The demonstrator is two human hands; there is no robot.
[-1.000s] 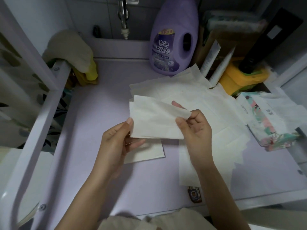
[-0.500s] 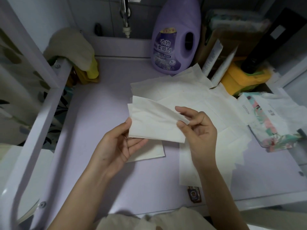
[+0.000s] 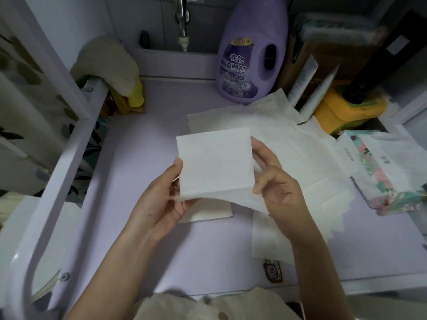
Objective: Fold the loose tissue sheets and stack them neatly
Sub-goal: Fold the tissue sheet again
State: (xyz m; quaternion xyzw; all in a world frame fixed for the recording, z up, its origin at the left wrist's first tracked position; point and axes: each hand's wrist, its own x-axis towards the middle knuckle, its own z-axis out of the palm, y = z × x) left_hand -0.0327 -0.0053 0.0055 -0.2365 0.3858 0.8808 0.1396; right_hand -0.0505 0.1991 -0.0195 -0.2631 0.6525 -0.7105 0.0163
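Held tissue: a folded white tissue sheet, roughly square, is held up above the middle of the pale lilac tabletop, and its lower layer is seen sagging out to the right below the fold.
Left hand: the left hand is closed on the sheet's left edge, with the thumb laid on top and the fingers tucked beneath.
Right hand: the sheet's right edge is pinched by the right hand, the forefinger being stretched up along that edge and the thumb pressed near the lower corner.
Finished piece: a flat folded tissue piece is laid on the tabletop just under the held sheet, partly hidden by the left hand.
Loose pile: overlapping loose white tissue sheets are spread from the middle towards the right edge and down towards the front edge.
Tissue pack: a floral soft plastic tissue pack is placed at the right edge, touching the spread sheets.
Back edge: a purple plastic softener bottle is stood upright there, with a yellow plastic container towards the rear right corner.
Rear left corner: a beige cloth is draped over the white rail.
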